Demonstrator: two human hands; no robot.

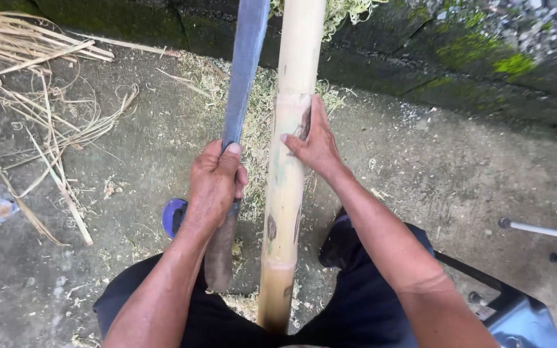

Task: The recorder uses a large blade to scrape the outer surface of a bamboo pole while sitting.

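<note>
Bamboo pole (286, 193) between the knees, right hand (315, 143) steadying it at 1 o'clock, left hand (214, 183) gripping the machete (243, 71); a glancing slip could nick those fingers.

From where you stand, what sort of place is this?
Probably an outdoor yard used for working bamboo: rough grey concrete ground, a mossy stone wall, dry split bamboo strips and shavings lying around the pale bamboo pole.
</note>
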